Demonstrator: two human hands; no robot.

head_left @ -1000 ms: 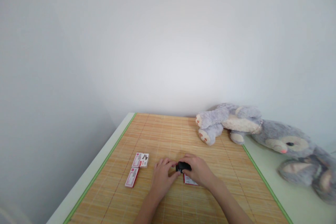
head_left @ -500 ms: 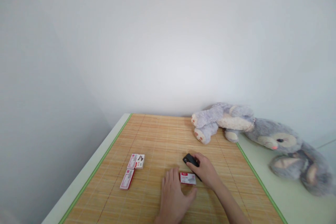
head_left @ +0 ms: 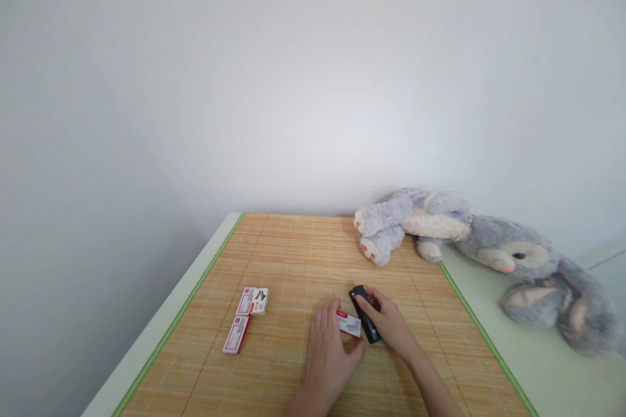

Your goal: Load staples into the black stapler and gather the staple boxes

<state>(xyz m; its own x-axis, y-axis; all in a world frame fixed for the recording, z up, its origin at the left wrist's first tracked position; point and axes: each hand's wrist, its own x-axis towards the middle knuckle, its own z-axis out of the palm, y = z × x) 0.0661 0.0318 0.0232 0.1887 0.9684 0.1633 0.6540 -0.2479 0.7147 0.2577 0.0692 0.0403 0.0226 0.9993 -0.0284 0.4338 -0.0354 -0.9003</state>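
My right hand [head_left: 388,324] is closed around a small black stapler [head_left: 364,320], which lies slanted on the bamboo mat [head_left: 293,260]. My left hand [head_left: 330,355] pinches a small red-and-white staple box [head_left: 349,324] between thumb and fingers, just left of the stapler and touching it. Two more staple boxes rest to the left: an open one [head_left: 253,301] and a shut one [head_left: 235,334] nearer me.
A grey plush rabbit [head_left: 489,247] lies along the back right, its feet on the mat's far corner and its head on the pale tabletop [head_left: 538,365]. The mat has green edges. A white wall stands behind; the table's left edge drops off.
My left hand came off the stapler and took hold of the staple box. My right hand drew the stapler to the right and turned it slantwise. The view shifted slightly.
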